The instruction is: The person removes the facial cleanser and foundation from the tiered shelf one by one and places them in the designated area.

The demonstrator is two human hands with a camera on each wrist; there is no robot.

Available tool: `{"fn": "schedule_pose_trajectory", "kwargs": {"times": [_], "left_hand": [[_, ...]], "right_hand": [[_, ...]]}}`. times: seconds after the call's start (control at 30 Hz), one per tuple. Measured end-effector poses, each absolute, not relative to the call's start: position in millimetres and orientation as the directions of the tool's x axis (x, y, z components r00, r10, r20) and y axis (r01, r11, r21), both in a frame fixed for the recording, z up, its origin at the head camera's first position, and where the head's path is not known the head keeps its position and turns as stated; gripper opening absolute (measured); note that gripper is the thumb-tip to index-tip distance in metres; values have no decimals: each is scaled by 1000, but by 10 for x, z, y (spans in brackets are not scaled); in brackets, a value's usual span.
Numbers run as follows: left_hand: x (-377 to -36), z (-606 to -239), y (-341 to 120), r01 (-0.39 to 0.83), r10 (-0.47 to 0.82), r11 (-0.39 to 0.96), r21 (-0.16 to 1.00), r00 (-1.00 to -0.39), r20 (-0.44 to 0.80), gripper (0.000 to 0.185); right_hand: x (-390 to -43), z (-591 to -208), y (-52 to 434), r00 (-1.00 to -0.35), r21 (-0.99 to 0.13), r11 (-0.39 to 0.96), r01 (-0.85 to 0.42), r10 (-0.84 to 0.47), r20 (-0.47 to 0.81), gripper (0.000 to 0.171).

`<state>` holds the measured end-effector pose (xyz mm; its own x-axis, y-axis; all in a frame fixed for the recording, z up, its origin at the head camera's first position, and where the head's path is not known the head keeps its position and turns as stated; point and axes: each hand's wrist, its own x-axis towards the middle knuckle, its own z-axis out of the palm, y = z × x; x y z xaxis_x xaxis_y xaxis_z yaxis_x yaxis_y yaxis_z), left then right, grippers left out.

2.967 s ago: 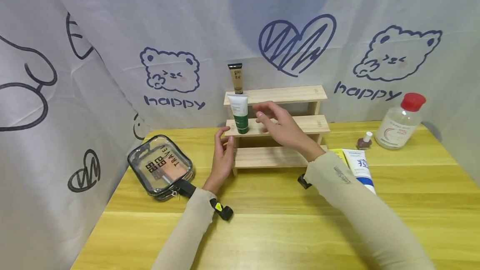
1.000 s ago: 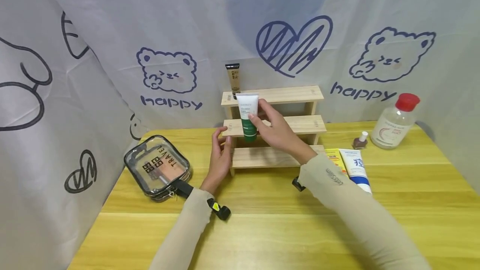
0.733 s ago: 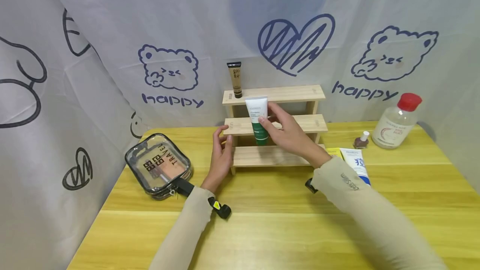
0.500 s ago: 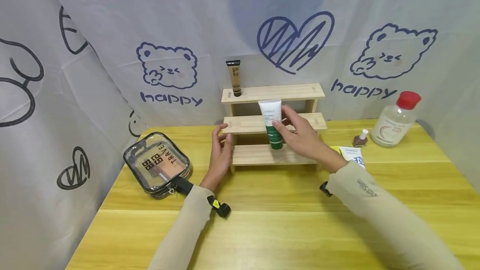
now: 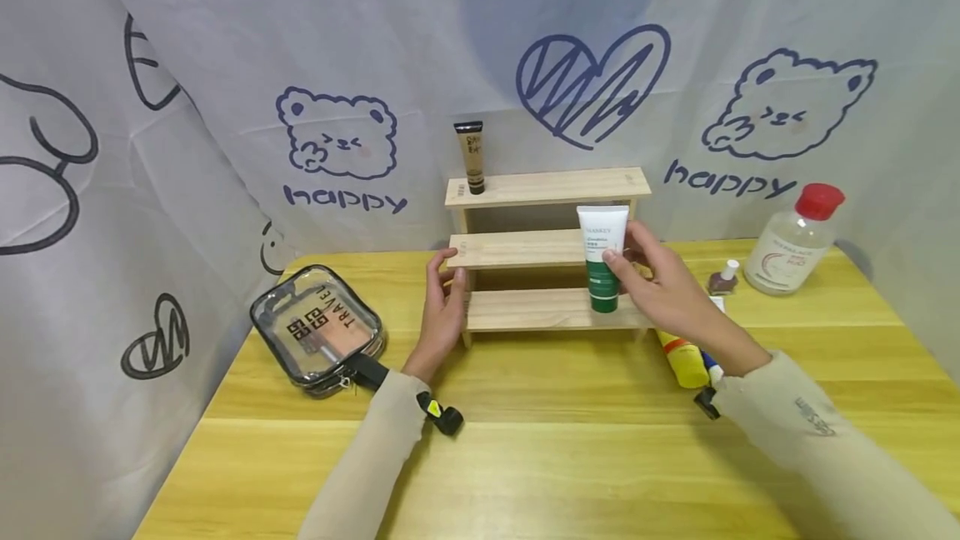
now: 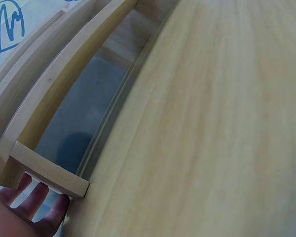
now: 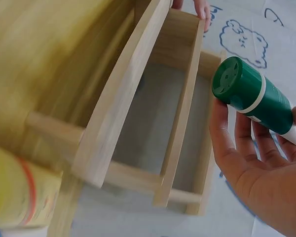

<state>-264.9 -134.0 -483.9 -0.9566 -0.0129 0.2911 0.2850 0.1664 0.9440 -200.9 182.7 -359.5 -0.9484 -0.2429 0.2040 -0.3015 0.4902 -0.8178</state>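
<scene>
My right hand (image 5: 667,286) holds a white and green squeeze tube (image 5: 602,257), cap down, pinched between thumb and fingers. In the head view the tube shows in front of the right end of the three-step wooden rack (image 5: 540,311). The right wrist view has its green cap (image 7: 229,79) off the shelves, in the air. My left hand (image 5: 441,315) rests at the rack's left end, fingers against its side. In the left wrist view those fingers (image 6: 37,197) lie beside the end piece. A tan tube with black ends (image 5: 471,158) stands on the top step's left.
A clear travel pouch (image 5: 318,332) lies left of the rack. On the right are a yellow tube (image 5: 684,361), a white and blue tube partly hidden by my right arm, a nail polish bottle (image 5: 723,277) and a red-capped bottle (image 5: 795,244). A printed curtain (image 5: 450,48) hangs behind.
My right hand has taken hold of the green and white tube on the middle step's left, lifted it off and carried it rightward and nearer. The left hand stays at the rack.
</scene>
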Motion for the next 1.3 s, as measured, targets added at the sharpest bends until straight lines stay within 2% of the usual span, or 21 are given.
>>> {"fn": "schedule_pose_trajectory", "kwargs": {"times": [0.47,0.83,1.3], "left_hand": [[-2655,-4852,-1341,294,-13,176,939,-953,301,41],[-2650,-4848,-1345,296,-9,176,939,-953,302,42],[-2646,-4843,-1341,280,-7,164,946,-958,285,43]], "right_hand": [[-1852,-3701,2235,-973,-801,555,-225,-175,152,59],[-1758,-3786,2567,-967,-755,607,-250,-118,225,52],[-1713,-3887,2900,-985,-770,622,-143,-11,175,56]]}}
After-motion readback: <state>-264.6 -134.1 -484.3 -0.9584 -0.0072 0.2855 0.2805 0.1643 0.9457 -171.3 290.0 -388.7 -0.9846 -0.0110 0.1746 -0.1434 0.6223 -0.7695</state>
